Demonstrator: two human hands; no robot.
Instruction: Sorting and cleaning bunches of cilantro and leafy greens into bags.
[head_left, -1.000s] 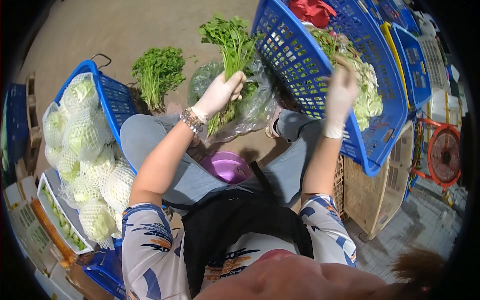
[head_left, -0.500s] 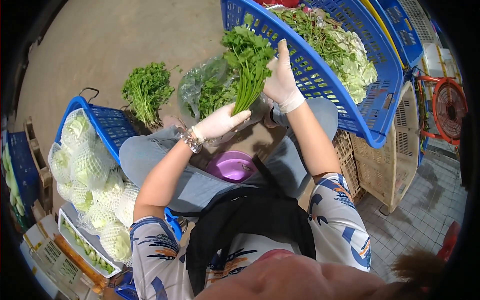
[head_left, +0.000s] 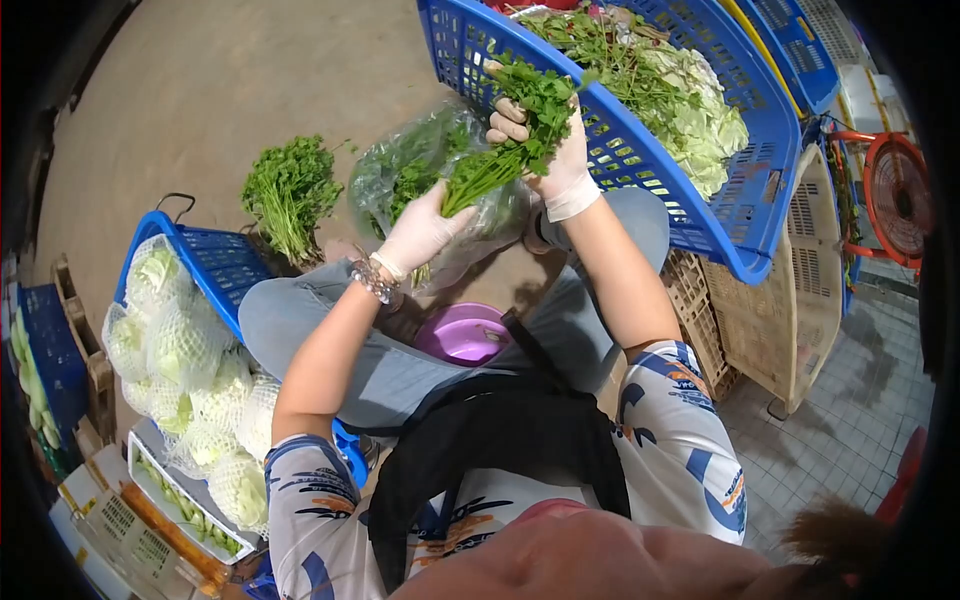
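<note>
Wearing a black layer over a patterned short-sleeve shirt (head_left: 685, 430), jeans (head_left: 315, 305) below. Left hand (head_left: 428, 232): thin pale glove, beads at the wrist, fingers closed round the stems of a leafy green bunch (head_left: 512, 158). Right hand (head_left: 564, 165): also gloved, fingers curled round the leafy top of the same bunch; can't tell how tight. Bunch sits tilted between the two hands, leaves up and to the right, just off the near wall of a blue basket (head_left: 640, 160). Purple basin (head_left: 462, 335) low between the legs. Past the hands: clear plastic bag (head_left: 368, 168) with greens inside. Left of it, second green bunch (head_left: 290, 200) on the bare floor (head_left: 200, 110). Left side: blue crate (head_left: 225, 265), net-sleeved cabbages (head_left: 185, 350) beside it. Basket on the right holds loose stems and pale leaves (head_left: 700, 130). Farther right: beige crate (head_left: 745, 340), then a red fan-like round grille (head_left: 895, 195).
</note>
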